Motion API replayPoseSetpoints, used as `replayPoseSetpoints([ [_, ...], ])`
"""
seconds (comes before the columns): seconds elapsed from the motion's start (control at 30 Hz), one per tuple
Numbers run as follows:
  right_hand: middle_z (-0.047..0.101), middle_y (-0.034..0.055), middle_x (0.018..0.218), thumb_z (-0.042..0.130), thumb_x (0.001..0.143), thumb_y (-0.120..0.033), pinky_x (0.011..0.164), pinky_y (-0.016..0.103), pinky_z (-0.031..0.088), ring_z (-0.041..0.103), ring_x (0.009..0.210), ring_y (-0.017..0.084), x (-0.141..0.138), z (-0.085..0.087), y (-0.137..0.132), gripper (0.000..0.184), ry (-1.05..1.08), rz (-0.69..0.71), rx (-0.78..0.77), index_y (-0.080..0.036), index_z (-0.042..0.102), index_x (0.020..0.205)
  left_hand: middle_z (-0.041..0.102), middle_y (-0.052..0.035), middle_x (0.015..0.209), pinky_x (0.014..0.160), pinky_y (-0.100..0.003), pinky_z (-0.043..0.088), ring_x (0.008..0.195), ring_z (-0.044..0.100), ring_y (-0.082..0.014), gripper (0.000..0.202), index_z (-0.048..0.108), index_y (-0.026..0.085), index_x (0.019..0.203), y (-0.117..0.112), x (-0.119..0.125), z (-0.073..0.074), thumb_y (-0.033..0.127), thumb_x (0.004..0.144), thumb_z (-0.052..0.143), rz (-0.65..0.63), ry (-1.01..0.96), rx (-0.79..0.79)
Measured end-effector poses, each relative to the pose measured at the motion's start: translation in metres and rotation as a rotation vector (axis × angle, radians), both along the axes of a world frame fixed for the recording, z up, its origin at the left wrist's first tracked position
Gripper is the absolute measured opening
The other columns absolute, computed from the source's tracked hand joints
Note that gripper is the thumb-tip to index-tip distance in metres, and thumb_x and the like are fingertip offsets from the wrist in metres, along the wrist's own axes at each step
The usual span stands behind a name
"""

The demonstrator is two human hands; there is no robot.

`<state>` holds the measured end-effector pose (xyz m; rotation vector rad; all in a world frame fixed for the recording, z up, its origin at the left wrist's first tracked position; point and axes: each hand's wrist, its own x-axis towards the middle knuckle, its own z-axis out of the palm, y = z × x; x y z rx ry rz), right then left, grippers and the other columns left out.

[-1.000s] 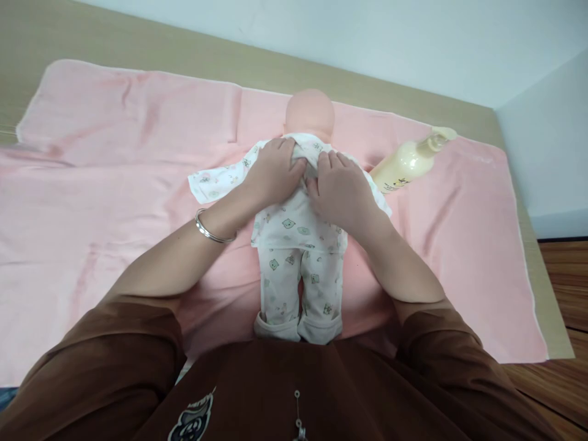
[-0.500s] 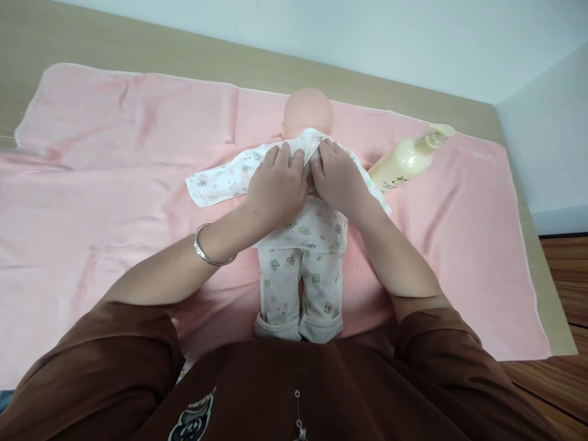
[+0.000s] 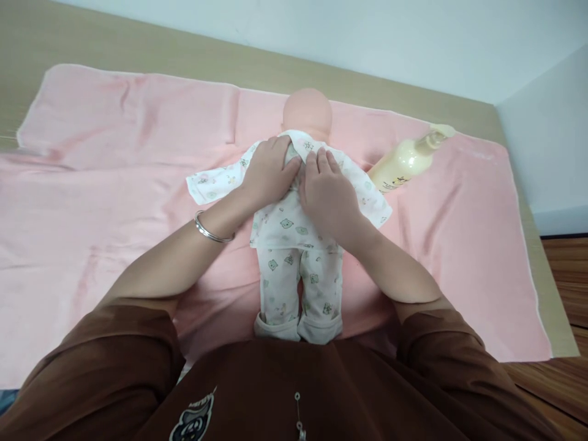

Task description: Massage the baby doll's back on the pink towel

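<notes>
A baby doll [image 3: 307, 112] lies with its bald head away from me, dressed in a white printed shirt [image 3: 287, 223] and matching trousers [image 3: 280, 285] with turned-up cuffs. My left hand [image 3: 269, 168] is at the left side of the shirt's upper front, its thumb and fingers closed on the fabric near the neckline. Beside it, my right hand [image 3: 329, 193] lies flat on the right of the chest, fingers stretched toward the neck. Both sleeves spread sideways. Whatever is under my palms is hidden.
A pale yellow pump bottle [image 3: 404, 160] lies tilted right of the doll, near the right sleeve. Beneath everything is a creased pink cloth [image 3: 478, 257] on a wood-coloured table [image 3: 184, 52]. A white wall [image 3: 367, 37] stands behind the table.
The shirt's front, bunched up between my hands before, now lies flatter over the chest. My right hand has slid down toward me and flattened; my left hand has shifted slightly left.
</notes>
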<state>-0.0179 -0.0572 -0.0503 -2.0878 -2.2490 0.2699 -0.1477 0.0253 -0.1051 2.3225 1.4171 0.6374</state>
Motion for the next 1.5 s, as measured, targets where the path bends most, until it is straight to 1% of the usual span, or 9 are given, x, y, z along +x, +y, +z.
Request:
replayPoseSetpoints([
  [0.13, 0.04, 0.0268, 0.171, 0.037, 0.109, -0.021, 0.137, 0.053, 0.033, 0.033, 0.166, 0.038, 0.009, -0.008, 0.014, 0.058, 0.091, -0.025, 0.048, 0.007, 0.04, 0.16, 0.069, -0.0185, 0.13, 0.116, -0.052, 0.048, 0.128, 0.062, -0.0361, 0.038, 0.061, 0.016, 0.133, -0.002, 0.004, -0.011, 0.037, 0.105, 0.045, 0.076, -0.074, 0.041],
  [0.23, 0.066, 0.0247, 0.144, 0.04, 0.108, -0.031, 0.125, 0.055, 0.046, 0.058, 0.145, 0.038, 0.023, -0.017, 0.031, 0.048, 0.114, -0.095, 0.132, 0.0, 0.061, 0.138, 0.068, -0.0192, 0.138, 0.119, -0.052, 0.045, 0.132, 0.06, -0.0363, 0.046, 0.059, 0.015, 0.141, -0.003, 0.005, -0.017, 0.039, 0.104, 0.047, 0.102, -0.109, 0.054],
  [0.33, 0.073, 0.0213, 0.12, 0.042, 0.108, -0.041, 0.111, 0.056, 0.053, 0.068, 0.12, 0.037, 0.033, -0.026, 0.042, 0.044, 0.109, -0.131, 0.155, -0.006, 0.066, 0.118, 0.067, -0.0183, 0.141, 0.12, -0.052, 0.044, 0.134, 0.059, -0.0364, 0.046, 0.06, 0.017, 0.142, -0.003, 0.007, -0.019, 0.041, 0.103, 0.048, 0.13, -0.105, 0.032],
  [0.57, 0.066, 0.0188, 0.128, 0.044, 0.106, -0.046, 0.112, 0.054, 0.049, 0.063, 0.122, 0.034, 0.037, -0.044, 0.05, 0.041, 0.146, -0.125, 0.213, -0.011, 0.058, 0.122, 0.066, -0.0162, 0.138, 0.121, -0.055, 0.042, 0.135, 0.058, -0.0384, 0.04, 0.062, 0.024, 0.135, -0.006, 0.013, -0.015, 0.045, 0.102, 0.055, 0.227, -0.121, -0.018],
  [0.9, 0.062, 0.0129, 0.118, 0.041, 0.105, -0.051, 0.111, 0.055, 0.046, 0.059, 0.119, 0.032, 0.038, -0.055, 0.054, 0.035, 0.138, -0.156, 0.249, -0.018, 0.05, 0.112, 0.063, -0.0168, 0.136, 0.124, -0.053, 0.039, 0.14, 0.054, -0.0387, 0.037, 0.062, 0.022, 0.127, -0.01, 0.016, -0.013, 0.05, 0.104, 0.055, 0.291, -0.094, -0.047],
  [1.17, 0.063, 0.015, 0.12, 0.04, 0.106, -0.052, 0.109, 0.054, 0.047, 0.059, 0.12, 0.033, 0.033, -0.047, 0.06, 0.035, 0.101, -0.202, 0.222, -0.019, 0.053, 0.11, 0.066, -0.0146, 0.128, 0.119, -0.054, 0.043, 0.135, 0.056, -0.0371, 0.022, 0.06, 0.025, 0.12, -0.009, 0.023, -0.01, 0.038, 0.103, 0.056, 0.375, -0.112, -0.053],
  [1.27, 0.063, 0.0171, 0.125, 0.039, 0.107, -0.049, 0.111, 0.054, 0.047, 0.059, 0.125, 0.034, 0.033, -0.042, 0.063, 0.035, 0.07, -0.192, 0.177, -0.018, 0.053, 0.115, 0.065, -0.0154, 0.132, 0.117, -0.055, 0.044, 0.132, 0.057, -0.037, 0.024, 0.06, 0.024, 0.122, -0.01, 0.026, -0.01, 0.035, 0.102, 0.057, 0.401, -0.125, -0.038],
  [1.37, 0.063, 0.0168, 0.126, 0.041, 0.107, -0.047, 0.111, 0.055, 0.047, 0.058, 0.125, 0.034, 0.035, -0.041, 0.066, 0.034, 0.082, -0.174, 0.185, -0.017, 0.054, 0.117, 0.065, -0.0117, 0.134, 0.118, -0.054, 0.045, 0.133, 0.055, -0.0337, 0.025, 0.06, 0.029, 0.125, -0.013, 0.027, -0.011, 0.036, 0.101, 0.056, 0.401, -0.205, -0.013],
  [1.5, 0.064, 0.0157, 0.125, 0.043, 0.107, -0.048, 0.111, 0.057, 0.048, 0.058, 0.123, 0.034, 0.041, -0.044, 0.068, 0.033, 0.119, -0.142, 0.196, -0.018, 0.056, 0.116, 0.064, -0.0118, 0.139, 0.124, -0.053, 0.041, 0.134, 0.054, -0.0298, 0.038, 0.06, 0.021, 0.135, -0.018, 0.029, -0.006, 0.036, 0.101, 0.055, 0.395, -0.2, -0.033],
])
